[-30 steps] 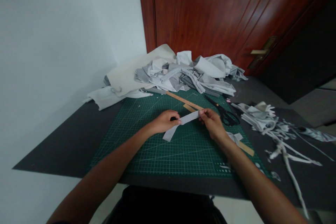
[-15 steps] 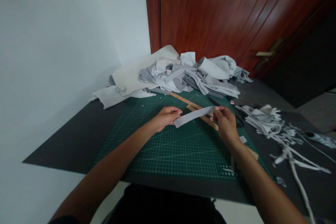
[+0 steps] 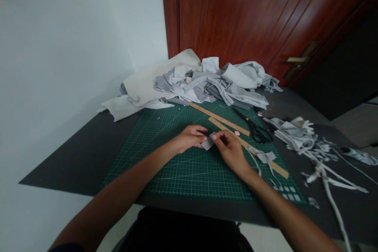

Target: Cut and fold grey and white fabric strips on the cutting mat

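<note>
A small grey fabric strip point(image 3: 208, 143) is held between my two hands, over the green cutting mat point(image 3: 189, 177). My left hand point(image 3: 191, 138) pinches its left end between thumb and fingers. At the strip's right end, the thumb and fingers of my right hand point(image 3: 230, 149) are closed on it. Only a short, folded-looking part of the strip shows. Just beyond my right hand lie two wooden rulers point(image 3: 226, 118), one crossing close to the other, and black-handled scissors point(image 3: 257, 132).
Grey and white fabric pieces point(image 3: 203, 82) are heaped at the back against the red-brown door point(image 3: 224, 15). More scraps and cords point(image 3: 298, 136) lie on the dark table at the right. Thin fabric offcuts point(image 3: 265, 156) rest over the ruler's near end. A white wall point(image 3: 73, 47) stands at the left.
My right hand has moved left and nearer to me, bringing its end of the strip close to my left hand. The strip, stretched out before, now looks doubled; the scissors are uncovered.
</note>
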Demonstrator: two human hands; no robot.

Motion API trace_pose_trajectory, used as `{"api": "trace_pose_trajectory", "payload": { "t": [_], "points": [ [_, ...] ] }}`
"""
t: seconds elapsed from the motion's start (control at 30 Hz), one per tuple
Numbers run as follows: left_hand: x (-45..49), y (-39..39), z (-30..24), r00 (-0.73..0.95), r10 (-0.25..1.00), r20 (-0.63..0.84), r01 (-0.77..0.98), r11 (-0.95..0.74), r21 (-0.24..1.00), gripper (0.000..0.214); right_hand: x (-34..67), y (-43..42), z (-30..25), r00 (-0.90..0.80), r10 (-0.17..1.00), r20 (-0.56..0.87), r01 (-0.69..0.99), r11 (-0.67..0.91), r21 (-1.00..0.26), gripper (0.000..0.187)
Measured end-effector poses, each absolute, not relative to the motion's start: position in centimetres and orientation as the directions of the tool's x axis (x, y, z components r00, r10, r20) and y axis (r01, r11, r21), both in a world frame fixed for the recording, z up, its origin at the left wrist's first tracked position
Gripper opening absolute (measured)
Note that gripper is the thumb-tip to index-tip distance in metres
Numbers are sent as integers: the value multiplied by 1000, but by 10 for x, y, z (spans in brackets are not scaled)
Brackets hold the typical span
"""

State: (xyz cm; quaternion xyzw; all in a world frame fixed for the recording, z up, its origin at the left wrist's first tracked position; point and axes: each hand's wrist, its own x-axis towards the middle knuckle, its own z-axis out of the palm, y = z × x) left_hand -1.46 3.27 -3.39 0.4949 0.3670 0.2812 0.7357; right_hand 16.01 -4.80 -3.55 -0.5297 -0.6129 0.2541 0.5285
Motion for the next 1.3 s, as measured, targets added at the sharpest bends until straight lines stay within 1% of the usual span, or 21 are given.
{"api": "trace_pose_trajectory", "payload": {
  "t": [0.1,0.17,0.3,0.33,0.4,0.47,0.5,0.53,0.6,0.67,0.73,0.77,0.8,0.83,0.9,0.93,1.0,1.07,1.13,1.2,1.3],
  "points": [
    [-12,29,-35,585,769,-258,-85,374,923,56,154,-56,-35,-8,905,425,533,363,-764,12],
    [-11,27,-35,570,780,-260,-95,377,921,51,153,-58,-34,-89,891,446,598,406,-692,12],
    [-10,26,-32,535,788,-304,-75,402,912,33,153,-60,-32,-204,866,456,644,469,-604,17],
    [-11,26,-31,538,784,-309,-71,408,910,31,153,-60,-33,-216,863,457,649,476,-593,15],
    [-11,26,-28,536,783,-316,-60,408,911,31,153,-60,-35,-225,862,455,665,477,-575,4],
    [-12,25,-27,526,786,-325,-43,407,912,32,154,-59,-38,-229,861,454,688,473,-550,18],
    [-12,25,-26,520,788,-330,-37,406,913,33,154,-58,-39,-240,859,452,694,477,-539,21],
    [-12,25,-26,515,790,-332,-35,406,913,34,155,-58,-40,-250,857,450,693,483,-535,20],
    [-11,26,-27,509,796,-329,-45,406,913,38,157,-57,-42,-260,855,449,674,494,-549,14],
    [-10,27,-28,513,796,-321,-58,405,913,41,158,-55,-42,-222,858,462,634,487,-600,17],
    [-10,28,-27,516,811,-276,-58,354,933,40,159,-53,-40,-120,876,467,570,446,-690,12],
    [-10,27,-26,505,834,-223,-48,285,957,38,160,-52,-38,-59,893,446,513,411,-754,9],
    [-10,27,-25,485,863,-142,-34,181,983,36,160,-51,-35,-3,914,406,429,368,-825,9],
    [-11,26,-23,464,885,-39,-21,55,998,34,161,-49,-33,36,937,348,320,319,-892,14],
    [-12,22,-18,470,867,168,-16,-182,983,35,163,-47,-26,47,977,207,57,204,-977,25],
    [-12,20,-16,520,827,215,-43,-226,973,37,165,-47,-23,30,989,145,-61,147,-987,30],
    [-11,15,-15,635,752,178,-98,-150,984,38,168,-45,-19,2,998,65,-209,64,-976,36],
    [-9,11,-15,626,769,129,-139,-53,989,42,170,-45,-17,-7,999,46,-239,43,-970,38],
    [-6,8,-17,559,821,118,-172,-24,985,44,170,-45,-18,0,997,83,-196,82,-977,37],
    [-3,6,-19,520,844,128,-192,-30,981,44,168,-46,-20,9,988,156,-119,155,-981,37],
    [0,7,-22,479,867,138,-213,-38,976,46,163,-48,-24,52,954,296,-17,297,-955,46]
  ]
}}
